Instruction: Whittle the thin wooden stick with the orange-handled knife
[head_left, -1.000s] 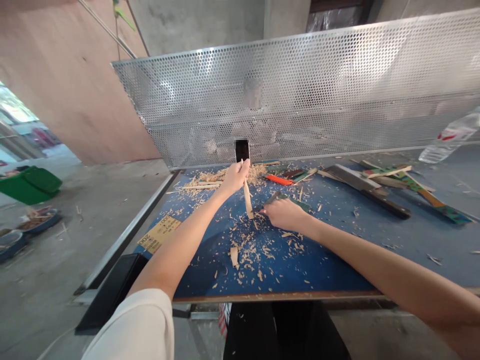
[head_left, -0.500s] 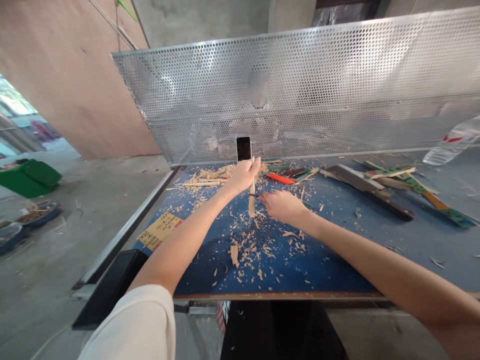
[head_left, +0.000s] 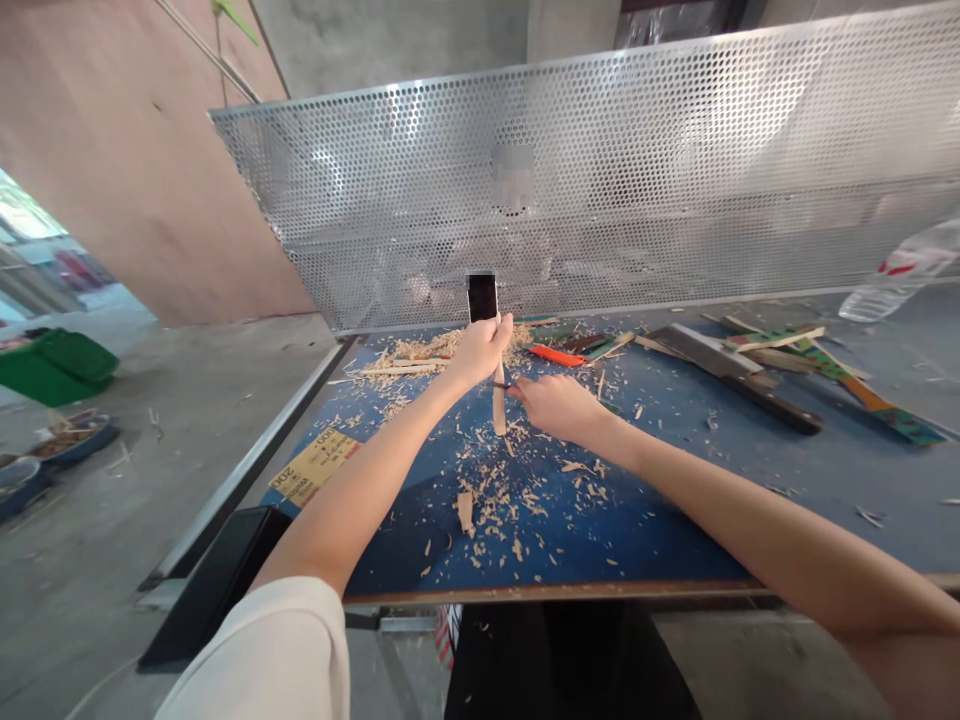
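Observation:
My left hand [head_left: 482, 347] is closed around the upper end of a flat, pale wooden strip [head_left: 499, 408], whose lower part points toward me over the blue tabletop. Just right of it, my right hand [head_left: 551, 402] grips a small carving knife [head_left: 508, 386]. Most of the handle is hidden by my fingers, and the thin dark blade lies across the strip. Curled wood shavings [head_left: 517, 490] are scattered below both hands, with a larger wood chip [head_left: 466, 511] among them. A phone [head_left: 482, 297] stands upright just behind my left hand.
A heap of shavings [head_left: 420, 352] and an orange-red tool [head_left: 556, 356] lie beyond my hands. Right are a cleaver [head_left: 739, 378], painted wooden strips [head_left: 862, 390] and a plastic bottle [head_left: 896, 272]. Sandpaper [head_left: 313, 467] lies left. A perforated metal panel [head_left: 637, 190] borders the table's back.
The whole view has shifted slightly, so the table and hands appear a little further left. Both hands keep their grips, and the knife remains against the wooden strip.

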